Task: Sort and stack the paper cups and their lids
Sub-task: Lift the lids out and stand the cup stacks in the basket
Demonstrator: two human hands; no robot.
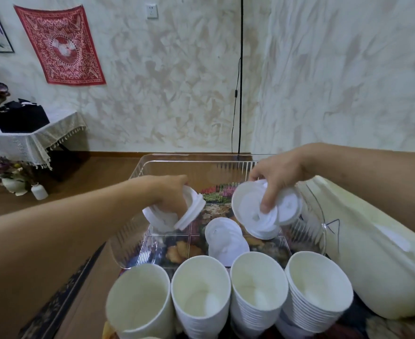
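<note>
At upper left a red patterned cloth (60, 45) hangs on the mottled wall beside a white socket (152, 11), a black cable (240, 77) drops at centre, and a lace-draped side table (30, 138) carries a black bag (20, 118).

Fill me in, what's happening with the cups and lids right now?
A person is sorting lids over a clear tray. The left hand grips a small stack of white lids; the right hand pinches another lid stack. More lids lie in the tray. Four stacks of paper cups stand upright in front.
</note>
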